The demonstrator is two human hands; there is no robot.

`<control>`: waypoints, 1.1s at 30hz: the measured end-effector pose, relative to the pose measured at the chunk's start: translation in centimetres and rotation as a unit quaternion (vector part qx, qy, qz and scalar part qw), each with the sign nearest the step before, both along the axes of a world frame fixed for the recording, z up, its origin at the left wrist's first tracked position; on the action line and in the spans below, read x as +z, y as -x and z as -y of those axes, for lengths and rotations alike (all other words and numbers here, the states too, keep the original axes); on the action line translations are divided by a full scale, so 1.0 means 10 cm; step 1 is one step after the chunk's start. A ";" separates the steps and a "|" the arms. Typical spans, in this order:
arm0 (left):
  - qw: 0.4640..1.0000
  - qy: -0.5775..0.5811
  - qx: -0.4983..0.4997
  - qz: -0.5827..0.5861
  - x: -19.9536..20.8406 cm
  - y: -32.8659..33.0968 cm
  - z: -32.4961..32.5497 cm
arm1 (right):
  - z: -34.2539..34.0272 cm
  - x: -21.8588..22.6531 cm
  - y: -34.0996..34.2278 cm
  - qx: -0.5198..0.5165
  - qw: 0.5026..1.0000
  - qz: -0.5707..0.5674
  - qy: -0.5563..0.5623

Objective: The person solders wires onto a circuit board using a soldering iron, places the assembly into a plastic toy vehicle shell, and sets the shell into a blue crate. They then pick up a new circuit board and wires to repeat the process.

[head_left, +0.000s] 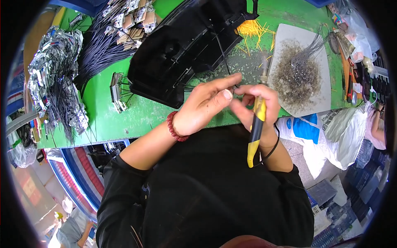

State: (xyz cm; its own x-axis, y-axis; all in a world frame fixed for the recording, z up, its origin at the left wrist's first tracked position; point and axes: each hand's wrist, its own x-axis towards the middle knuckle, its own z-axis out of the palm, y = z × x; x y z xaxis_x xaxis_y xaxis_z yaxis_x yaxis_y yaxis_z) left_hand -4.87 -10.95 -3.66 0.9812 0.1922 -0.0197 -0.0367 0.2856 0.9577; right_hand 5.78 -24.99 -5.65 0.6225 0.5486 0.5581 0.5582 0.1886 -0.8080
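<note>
My left hand (204,105) pinches a thin dark wire (223,56) between thumb and forefinger, just in front of my chest. A red bead bracelet (173,127) sits on that wrist. My right hand (254,103) grips a yellow and black soldering iron (256,132), held upright with its metal tip (264,68) pointing away from me. The fingertips of both hands meet at the wire's end. A large black plastic housing (186,45) lies on the green table (107,115) just beyond my hands.
A white board (320,93) covered in grey solder debris lies at the right, with a bundle of thin wires on it. Yellow wire pieces (252,29) lie behind. Bundles of dark wires (97,49) and silver foil packets (53,66) fill the left. Pliers (351,80) lie far right.
</note>
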 end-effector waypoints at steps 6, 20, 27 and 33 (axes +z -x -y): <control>0.999 -0.033 0.023 0.002 0.07 0.01 0.09 | -0.01 0.03 -0.14 -0.021 0.994 0.099 -0.030; 0.790 -0.581 0.160 0.110 0.25 -0.33 -0.08 | 0.24 0.07 -0.22 -0.042 0.977 -0.211 -0.015; 0.880 -0.457 0.127 0.016 0.16 -0.23 -0.05 | 0.02 -0.07 -0.15 -0.006 0.974 -0.226 -0.014; 0.878 -0.455 0.148 0.000 0.12 -0.20 -0.03 | -0.04 -0.13 -0.08 0.025 0.996 -0.080 0.023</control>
State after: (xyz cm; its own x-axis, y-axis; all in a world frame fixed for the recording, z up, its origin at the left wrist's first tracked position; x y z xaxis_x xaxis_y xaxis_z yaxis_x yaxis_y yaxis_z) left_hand -2.85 -10.66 -2.42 0.8859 0.3749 0.2734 0.0204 -0.6201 0.7843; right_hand 6.61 -24.60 -6.91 0.6718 0.6042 0.4286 0.4129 0.1748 -0.8938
